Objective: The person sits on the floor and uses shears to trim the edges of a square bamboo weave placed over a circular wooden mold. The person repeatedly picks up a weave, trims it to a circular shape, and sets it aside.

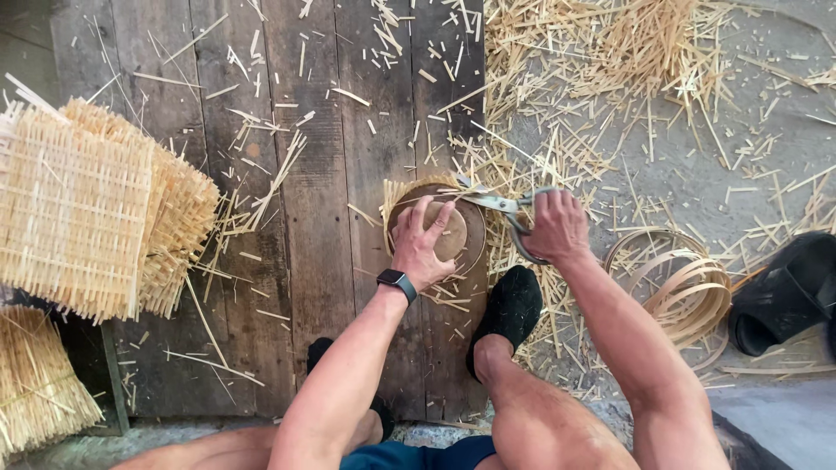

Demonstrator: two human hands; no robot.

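My left hand (pixel 424 244) presses flat on a round wooden disc (pixel 461 233) that lies over a piece of woven straw mat (pixel 394 196) on the plank floor. Straw ends stick out past the disc at its upper left. A dark smartwatch (pixel 396 282) sits on that wrist. My right hand (pixel 557 228) grips a pair of metal scissors (pixel 501 205), whose blades point left along the top right edge of the disc. My right foot in a black shoe (pixel 509 309) rests just below the disc.
A stack of square woven straw mats (pixel 87 209) lies at the left, more straw (pixel 35 383) below it. Coiled thin wooden hoops (pixel 684 283) sit at the right beside a black sandal (pixel 784 292). Straw offcuts (pixel 610 78) litter the planks and concrete.
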